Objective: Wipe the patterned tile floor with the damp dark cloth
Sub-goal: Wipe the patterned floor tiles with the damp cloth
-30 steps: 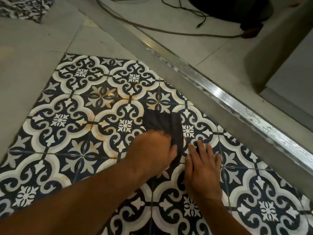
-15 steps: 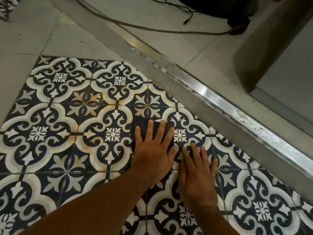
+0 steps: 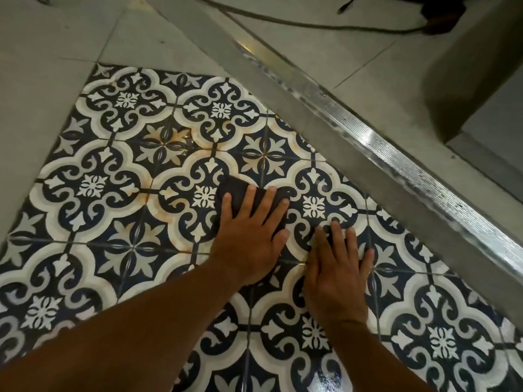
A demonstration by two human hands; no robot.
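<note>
Dark cloth (image 3: 240,193): pinned flat on the patterned tile floor (image 3: 93,188), about midway along the patch and nearer its right edge than its left.
Left hand (image 3: 249,244): palm down on the cloth, fingers straight and spread, gripping nothing. Presses rather than pinches, likely to spread weight over the whole pad and drag it across the glaze.
Right hand (image 3: 336,275): flat on bare tile just beside the cloth, fingers straight and apart, holding nothing. Judged a prop for body weight while leaning forward.
Cloth axis: near part hidden under the palm, so long axis not certain. Visible far edge runs across the reach, slanting down to the right, one corner aimed at the far edge of the patch.
Metal threshold strip (image 3: 396,171): bounds the right edge diagonally, apart from the cloth.
Rust-coloured stains (image 3: 181,137): along grout lines beyond and left of the cloth, probably the next ground to cover.
Plain grey tiles (image 3: 42,94): border the far and left edges.
Cable (image 3: 283,22): beyond the strip, away from the work.
</note>
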